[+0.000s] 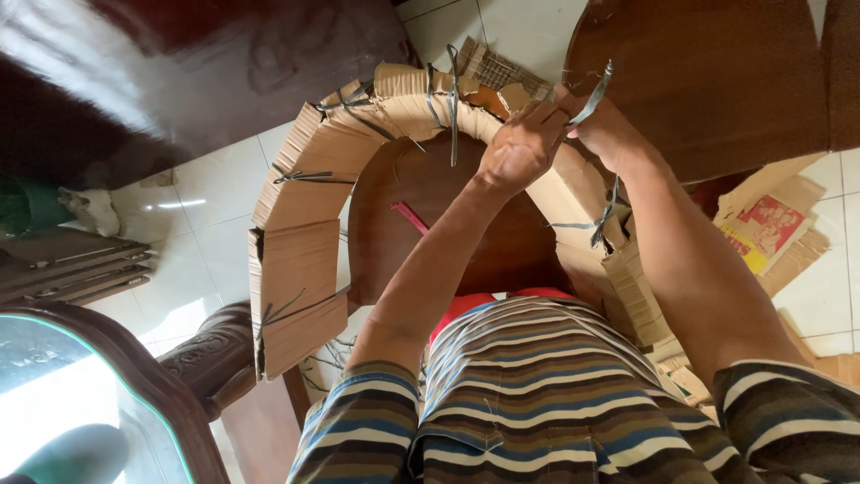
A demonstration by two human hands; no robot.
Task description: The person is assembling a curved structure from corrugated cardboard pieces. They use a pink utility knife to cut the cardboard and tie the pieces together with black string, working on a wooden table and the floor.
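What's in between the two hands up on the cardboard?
In the head view, only a grey strap runs between the left hand and right hand, over the cardboard wrap.

Sunlit white tiled floor [215, 206], dark carved wooden furniture [206, 354], glass-topped table [54, 385].

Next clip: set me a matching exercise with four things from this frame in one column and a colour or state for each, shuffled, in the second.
Things
1. cardboard wrap
2. strap end
3. chair seat
4. shirt

Colour or state
A. striped in blue, brown and white
B. dark brown wood, round-edged
C. grey, pinched between the left hand and the right hand
D. tan, bent in an arch and tied with grey straps

Pairs: 1-D, 2-C, 3-B, 4-A
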